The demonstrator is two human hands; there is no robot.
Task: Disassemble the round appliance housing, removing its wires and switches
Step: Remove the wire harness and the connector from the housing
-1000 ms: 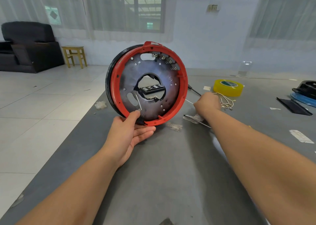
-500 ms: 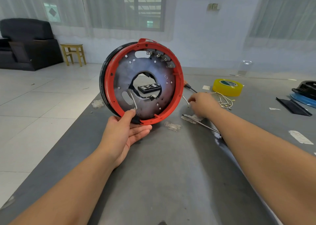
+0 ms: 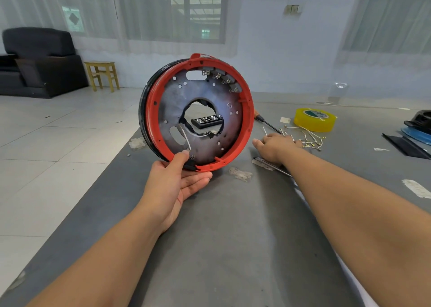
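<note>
Head view: round housing (image 3: 198, 113) stands on edge near left edge of grey tabletop (image 3: 233, 236), open side facing camera. Red rim in front, black rim behind, dark metal plate inside with a large centre hole. Left hand (image 3: 175, 183) grips housing at bottom: thumb up over red rim onto plate, fingers (image 3: 198, 182) stretched under rim from below. Black switch (image 3: 190, 164) sits in rim just right of thumb. White wire (image 3: 184, 136) runs from hole edge down toward thumb tip. Four small switch backs (image 3: 220, 78) with metal terminals line upper right of rim. Black tray (image 3: 206, 121) of small parts visible through centre hole, lying on tabletop behind housing.

Right hand (image 3: 277, 147) lies palm down on tabletop just right of housing, apart from it, thumb pointing toward rim. Fingers reach into loose white wires (image 3: 307, 140); cannot tell whether closed on one or flat. Screwdriver (image 3: 265, 121) with orange handle lies just behind hand, close to rim. Metal tool (image 3: 268, 163) lies under right wrist. Yellow tape roll (image 3: 314, 119) sits flat beyond wires. Black and blue parts (image 3: 417, 129) at far right edge. White residue patches (image 3: 241, 173) on tabletop near housing base. Black armchair (image 3: 39, 61) and yellow stool (image 3: 102, 74) on tiled floor at back left.
</note>
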